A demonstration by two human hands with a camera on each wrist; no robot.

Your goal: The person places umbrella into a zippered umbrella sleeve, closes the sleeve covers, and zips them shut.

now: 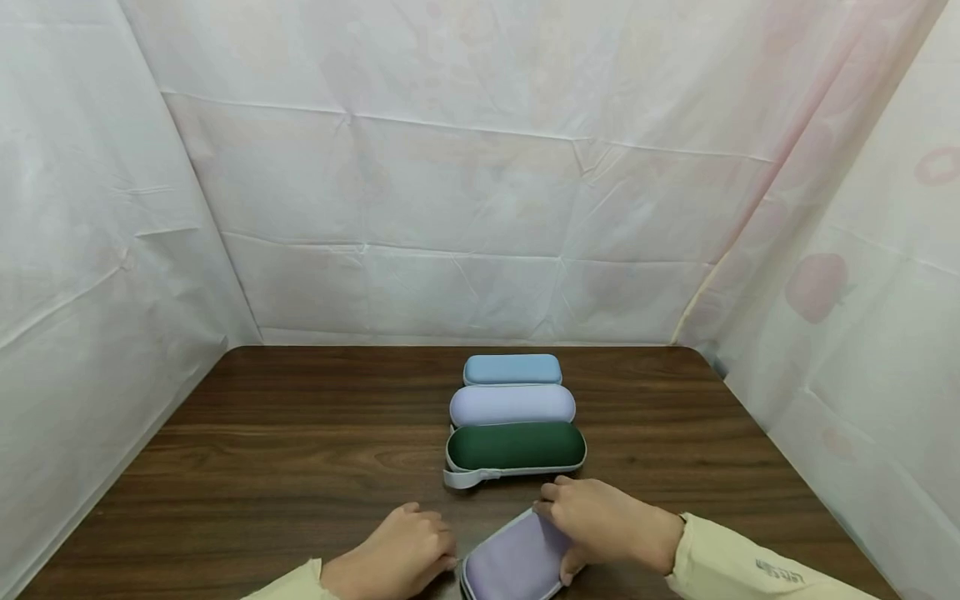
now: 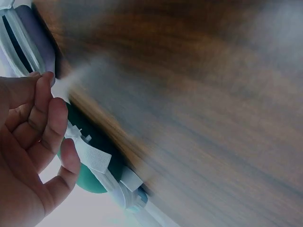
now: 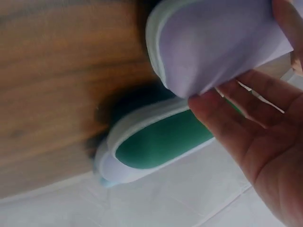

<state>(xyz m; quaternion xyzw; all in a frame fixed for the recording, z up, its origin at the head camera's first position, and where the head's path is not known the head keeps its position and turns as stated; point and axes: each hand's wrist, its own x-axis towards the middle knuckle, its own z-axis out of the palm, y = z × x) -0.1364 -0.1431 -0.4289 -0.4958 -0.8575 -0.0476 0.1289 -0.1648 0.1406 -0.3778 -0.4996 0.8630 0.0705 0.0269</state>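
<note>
A purple zip case (image 1: 517, 560) with pale grey edging lies near the table's front. My right hand (image 1: 603, 525) grips it across its right end, thumb on the near side and fingers on the far side. The right wrist view shows fingertips against the rim of the purple case (image 3: 213, 45). My left hand (image 1: 401, 550) is at the case's left edge. In the left wrist view, the thumb and index fingertips of that hand (image 2: 35, 127) pinch together at the zipper (image 2: 21, 45), where a dark slit shows between pale bands. The zipper pull itself is hidden.
Beyond the purple case, a green case (image 1: 517, 446) with a grey strap (image 1: 471, 477), a lavender case (image 1: 512, 404) and a light blue case (image 1: 512, 368) lie in a row. They stand on a dark wood table (image 1: 300, 433). White sheeting (image 1: 450, 192) hangs behind and along both sides.
</note>
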